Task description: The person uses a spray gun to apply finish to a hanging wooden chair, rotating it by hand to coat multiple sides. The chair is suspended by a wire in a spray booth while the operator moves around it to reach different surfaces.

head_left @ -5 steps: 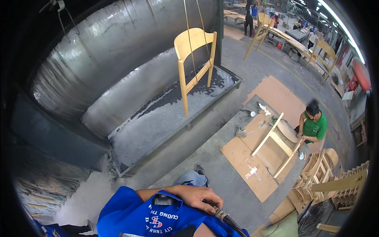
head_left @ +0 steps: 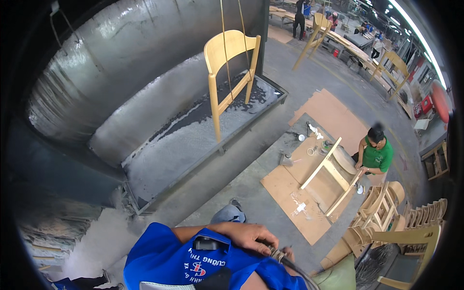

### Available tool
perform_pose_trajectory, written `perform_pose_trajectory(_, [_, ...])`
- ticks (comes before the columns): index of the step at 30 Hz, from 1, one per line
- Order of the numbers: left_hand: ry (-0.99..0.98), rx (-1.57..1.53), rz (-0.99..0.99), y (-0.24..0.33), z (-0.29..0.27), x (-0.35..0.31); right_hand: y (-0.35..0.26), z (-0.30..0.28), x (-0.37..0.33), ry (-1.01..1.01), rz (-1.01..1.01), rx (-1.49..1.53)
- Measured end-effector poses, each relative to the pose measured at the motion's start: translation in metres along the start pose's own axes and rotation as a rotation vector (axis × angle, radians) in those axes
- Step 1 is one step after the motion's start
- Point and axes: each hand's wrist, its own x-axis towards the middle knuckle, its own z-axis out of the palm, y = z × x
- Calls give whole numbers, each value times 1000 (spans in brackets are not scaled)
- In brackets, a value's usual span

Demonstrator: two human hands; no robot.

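Observation:
Across my blue shirt front, my left hand [head_left: 249,237] reaches right, its fingers curled round the tape-wrapped end of a dark hose [head_left: 276,256]. Just beyond that wrapped end, part of my right hand [head_left: 288,253] shows with bent fingers. The rest of it is hidden behind the hose and my sleeve, and what it grips cannot be made out. Ahead of me, apart from both hands, a pale wooden chair frame [head_left: 230,46] hangs on two thin cords over a long metal trough [head_left: 212,152] holding dark, foamy liquid.
A large curved metal wall [head_left: 116,58] rises behind the trough. On the right, a co-worker in green [head_left: 378,154] handles another chair frame [head_left: 333,169] over cardboard [head_left: 285,188]. Stacked chair frames [head_left: 382,208] stand nearer. More frames hang farther off; vapour or dust drifts at lower left.
The whole scene has shifted slightly left in the picture. Fingers of my right hand now show beyond the wrapped hose end. My left hand stays on the hose.

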Motion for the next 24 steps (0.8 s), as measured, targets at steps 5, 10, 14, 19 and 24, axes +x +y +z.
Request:
perform_pose_trajectory(5, [-20, 74, -154, -28, -83, -7, -134, -119, 180, 204, 379, 895])
perform_pose_trajectory(10, [120, 99, -313, -59, -139, -40, -344, -245, 223, 64, -149, 1234])
perform_pose_trajectory(14, [317, 150, -355, -84, -151, -39, -465, -300, 272, 127, -181, 1247])
perform_pose_trajectory(19, [898, 33, -481, -169, -171, -45, -537, -335, 333, 280, -648, 998])
perform_pose_trajectory(24, [1772, 125, -702, -307, -140, -60, -565, -363, 378, 190, -920, 861])
